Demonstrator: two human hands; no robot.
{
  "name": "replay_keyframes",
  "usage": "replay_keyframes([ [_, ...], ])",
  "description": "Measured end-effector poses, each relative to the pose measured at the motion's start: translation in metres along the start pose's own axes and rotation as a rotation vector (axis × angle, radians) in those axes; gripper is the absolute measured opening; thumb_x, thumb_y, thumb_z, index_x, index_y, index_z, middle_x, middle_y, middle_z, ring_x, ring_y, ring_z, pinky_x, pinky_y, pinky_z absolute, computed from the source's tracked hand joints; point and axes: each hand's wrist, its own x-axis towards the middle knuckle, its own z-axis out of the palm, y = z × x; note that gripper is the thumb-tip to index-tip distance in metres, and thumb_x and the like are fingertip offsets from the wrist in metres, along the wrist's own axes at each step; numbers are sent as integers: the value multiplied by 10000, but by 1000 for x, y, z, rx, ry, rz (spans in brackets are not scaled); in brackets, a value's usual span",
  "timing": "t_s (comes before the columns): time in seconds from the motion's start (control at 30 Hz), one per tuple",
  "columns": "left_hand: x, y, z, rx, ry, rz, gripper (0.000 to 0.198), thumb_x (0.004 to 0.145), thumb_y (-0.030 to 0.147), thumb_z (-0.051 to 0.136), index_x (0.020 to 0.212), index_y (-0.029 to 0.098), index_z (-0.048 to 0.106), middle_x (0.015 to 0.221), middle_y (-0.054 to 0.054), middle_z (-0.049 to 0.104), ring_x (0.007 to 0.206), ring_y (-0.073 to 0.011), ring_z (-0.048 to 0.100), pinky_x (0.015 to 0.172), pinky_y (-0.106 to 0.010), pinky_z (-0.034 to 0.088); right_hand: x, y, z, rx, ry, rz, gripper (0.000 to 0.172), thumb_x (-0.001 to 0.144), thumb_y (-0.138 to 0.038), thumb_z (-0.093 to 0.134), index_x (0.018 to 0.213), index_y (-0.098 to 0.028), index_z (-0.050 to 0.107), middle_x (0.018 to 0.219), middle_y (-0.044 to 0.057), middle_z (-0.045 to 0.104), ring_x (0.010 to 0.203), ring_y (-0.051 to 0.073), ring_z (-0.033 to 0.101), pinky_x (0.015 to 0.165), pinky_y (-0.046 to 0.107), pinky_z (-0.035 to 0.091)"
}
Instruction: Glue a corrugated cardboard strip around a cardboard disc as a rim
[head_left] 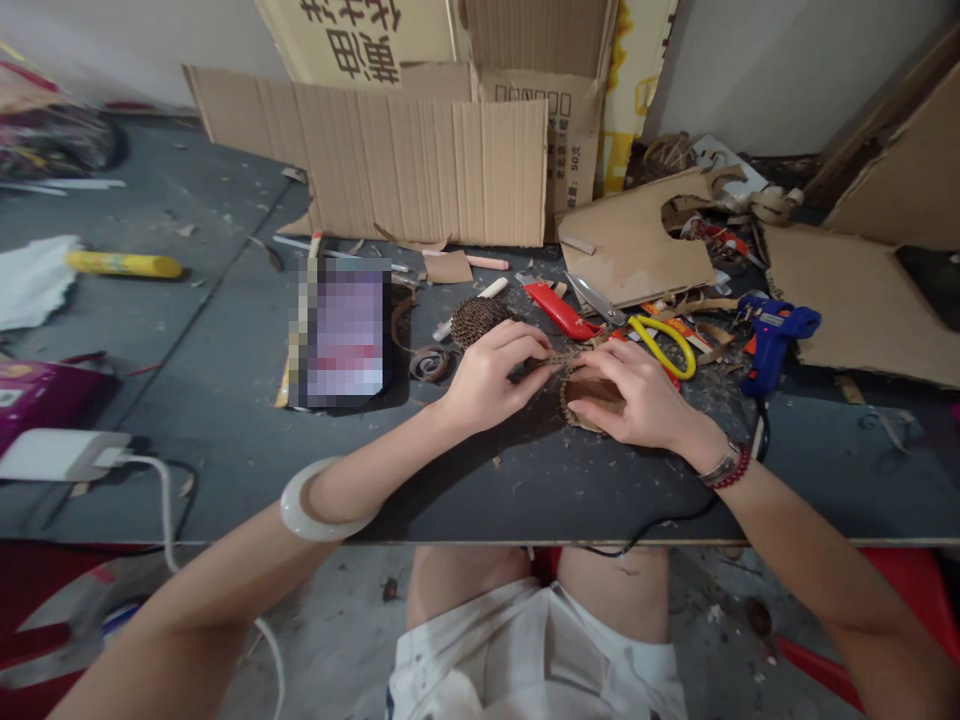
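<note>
My left hand [504, 368] pinches the end of a thin corrugated cardboard strip [564, 358]. The strip runs across to my right hand [631, 390], whose fingers close on a small round cardboard piece [581, 400] with a ridged edge; the strip seems to meet its rim. Part of that piece is hidden behind my fingers. Just behind my left hand sits a coiled corrugated cardboard roll [480, 320]. Beyond my right hand lie scissors [660, 345] with yellow handles and a red utility knife [562, 310].
A blue glue gun [776, 340] rests at the right, its cable trailing to the table's front edge. A phone [345, 335] leans at the left. Large cardboard sheets [420, 160] stand at the back. A yellow glue stick [124, 265] and white charger [64, 455] lie far left.
</note>
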Motion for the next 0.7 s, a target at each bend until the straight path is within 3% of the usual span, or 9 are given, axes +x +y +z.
replay_keyframes([
  [0.1,1,0,-1,-11,81,11,44,846,171,623,819,157,591,916,-63,669,871,-149,626,812,-292,519,1,-2,-3,56,-55,-29,505,865,-463,556,1266,-158,518,1120,141,589,1096,265,541,946,435,463],
  [0.23,2,2,-3,-6,121,-6,36,842,173,629,829,154,602,913,-71,666,875,-150,632,806,-286,523,2,-4,-3,11,-93,-56,581,864,-470,553,1326,-127,478,1192,167,569,1161,278,503,988,447,438],
  [0.37,3,2,-3,-20,150,-31,49,832,182,645,812,152,612,885,-64,665,846,-144,633,791,-275,520,1,1,0,-143,-18,-93,566,865,-517,535,1259,-110,532,1095,154,640,1036,287,559,912,446,455],
  [0.5,4,3,-3,-32,139,-52,67,835,199,642,796,154,611,876,-60,667,836,-141,634,789,-273,520,-1,6,3,-308,-6,-38,629,864,-589,496,1208,-69,575,869,145,681,809,273,611,795,438,462],
  [0.6,4,3,-3,-30,152,-58,70,832,199,643,792,154,607,875,-60,670,830,-141,637,778,-271,522,0,2,4,-176,-2,4,537,891,-529,499,1212,-104,570,779,87,693,765,236,631,800,407,472],
  [0.7,4,4,-3,-29,178,-49,73,827,194,644,786,156,598,866,-54,668,816,-139,637,762,-269,522,0,-3,4,38,29,-3,406,903,-413,534,1214,-153,556,984,81,714,920,206,645,875,365,480],
])
